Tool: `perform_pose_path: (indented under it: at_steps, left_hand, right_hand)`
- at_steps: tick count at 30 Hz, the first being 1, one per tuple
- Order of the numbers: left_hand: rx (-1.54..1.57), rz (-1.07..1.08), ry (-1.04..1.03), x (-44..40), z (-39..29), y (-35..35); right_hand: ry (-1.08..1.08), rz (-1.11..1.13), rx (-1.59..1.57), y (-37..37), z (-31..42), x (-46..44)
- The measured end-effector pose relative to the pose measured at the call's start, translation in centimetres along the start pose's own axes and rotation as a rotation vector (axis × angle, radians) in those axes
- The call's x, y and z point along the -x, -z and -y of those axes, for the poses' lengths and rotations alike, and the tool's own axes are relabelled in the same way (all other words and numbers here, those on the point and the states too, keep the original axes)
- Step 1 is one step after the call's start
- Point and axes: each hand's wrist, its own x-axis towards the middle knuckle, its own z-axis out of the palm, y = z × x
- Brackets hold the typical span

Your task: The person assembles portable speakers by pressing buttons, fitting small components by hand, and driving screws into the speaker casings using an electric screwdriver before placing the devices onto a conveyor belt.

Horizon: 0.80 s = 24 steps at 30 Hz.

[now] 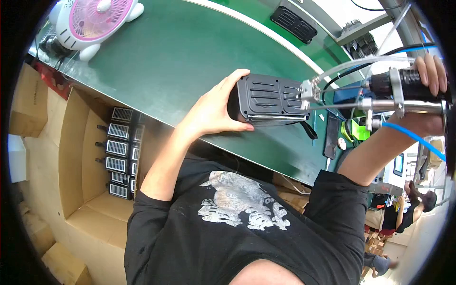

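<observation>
Box (266,97) held at its left end

The left hand (211,110) grasps the black box on the green table (166,57), thumb on the near side. The right hand (431,75) is clenched round the tool's (382,84) black grip, at right. The tool's metal head overlaps the box's right end; contact is unclear. A pink-and-white fan (97,16) stands far left.

Reaches forward and inward with left arm (164,164); curves left hand (214,108) into a wide C, with thumb (243,127) nearer the torso (247,232) and a fingertip (243,72) showing on the far side; extends right arm (384,147) forward and out to the right; curls right hand (430,76) closed, with fingers side by side
</observation>
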Motion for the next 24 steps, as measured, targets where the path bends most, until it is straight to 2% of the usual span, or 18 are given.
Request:
perform_pose_path:
  at_steps: [1,5,9,13,17,21,24]
  left_hand:
    - [-0.027,-0.019,-0.039,-0.1,0.2,0.0]
    - [-0.026,-0.009,-0.033,-0.1,0.2,0.1]
    - [-0.024,-0.013,-0.046,-0.2,0.3,0.0]
    - [-0.022,-0.005,-0.035,-0.1,0.1,0.0]
    - [-0.012,0.020,0.010,0.0,-0.3,0.2]
    - [0.008,0.027,0.002,0.0,-0.6,0.4]
    - [0.017,0.059,0.010,0.1,-0.3,0.7]
  right_hand:
    - [-0.011,-0.037,-0.010,-0.3,0.3,0.2]
    - [0.119,0.047,0.062,-1.2,-2.7,1.6]
    - [0.037,-0.004,0.211,-1.4,-3.5,2.5]
    - [-0.008,0.024,0.090,-1.2,-3.7,2.3]
    - [0.057,-0.014,0.151,-1.5,-3.8,2.6]
    - [0.025,0.005,0.198,-2.0,-4.6,2.9]
    - [-0.092,-0.004,0.160,-2.5,-7.0,3.9]
